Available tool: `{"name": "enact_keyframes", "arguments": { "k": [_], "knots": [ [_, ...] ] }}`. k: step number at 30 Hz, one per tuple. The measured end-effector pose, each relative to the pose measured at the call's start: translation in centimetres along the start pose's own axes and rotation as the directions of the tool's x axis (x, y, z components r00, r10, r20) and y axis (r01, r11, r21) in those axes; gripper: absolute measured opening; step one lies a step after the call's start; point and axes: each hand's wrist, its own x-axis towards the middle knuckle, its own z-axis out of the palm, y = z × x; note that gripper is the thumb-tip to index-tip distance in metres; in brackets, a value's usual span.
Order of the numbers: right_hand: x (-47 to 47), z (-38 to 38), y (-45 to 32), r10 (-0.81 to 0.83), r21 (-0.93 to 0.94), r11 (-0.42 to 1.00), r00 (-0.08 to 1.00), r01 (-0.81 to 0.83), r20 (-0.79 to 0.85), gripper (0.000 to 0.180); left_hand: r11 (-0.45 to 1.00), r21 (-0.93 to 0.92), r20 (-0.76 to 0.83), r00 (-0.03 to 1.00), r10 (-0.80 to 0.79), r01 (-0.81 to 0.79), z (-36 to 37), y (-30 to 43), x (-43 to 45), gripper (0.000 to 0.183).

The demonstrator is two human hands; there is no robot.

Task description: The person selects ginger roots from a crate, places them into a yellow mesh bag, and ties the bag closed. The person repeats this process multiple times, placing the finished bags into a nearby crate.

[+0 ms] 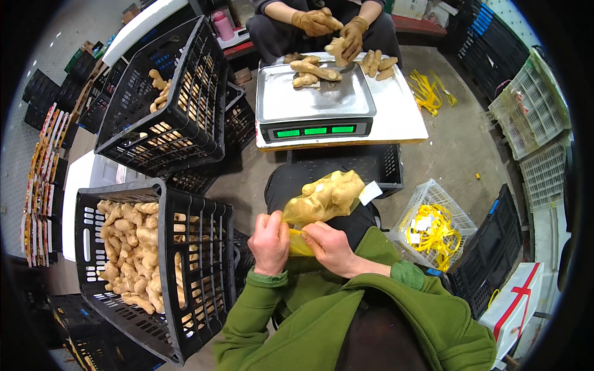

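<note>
A yellow mesh bag filled with ginger root rests on my lap, a blank-looking white tag at its far end. Both hands grip the bag's gathered neck: my left hand has the mesh bunched in its fist, while my right hand pinches the yellow end between thumb and fingers. To my left, a black plastic crate tilts toward me, holding a heap of loose ginger. Ahead stands a digital weighing scale with lit green displays and ginger pieces on its steel pan.
Across the scale, a person's gloved hands hold ginger. Another black crate with ginger stands at front left. A white plastic basket of yellow mesh bags sits right, beside a black crate and a white box with red tape.
</note>
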Motion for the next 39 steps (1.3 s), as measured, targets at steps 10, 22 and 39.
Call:
{"name": "enact_keyframes", "arguments": {
  "k": [10, 22, 39],
  "knots": [
    [5.1, -1.8, -2.4, -0.208, -0.297, 0.942, 0.965, 0.154, -0.161, 0.014, 0.876, -0.374, -0.179, 0.950, 0.254, -0.305, 0.6, -1.3, 0.1, 0.027],
    [7.0, -0.6, -2.5, -0.006, -0.233, 0.972, 0.998, 0.021, 0.064, 0.016, 0.789, -0.612, -0.010, 0.997, -0.077, 0.055, 0.5, -2.2, -0.1, 0.046],
    [7.7, -0.9, 0.2, -0.447, -0.325, 0.799, 0.862, 0.505, 0.239, 0.013, -0.122, -0.715, 0.678, 0.641, -0.361, 0.688, -0.2, -4.3, -0.3, 0.023]
  ]
}}
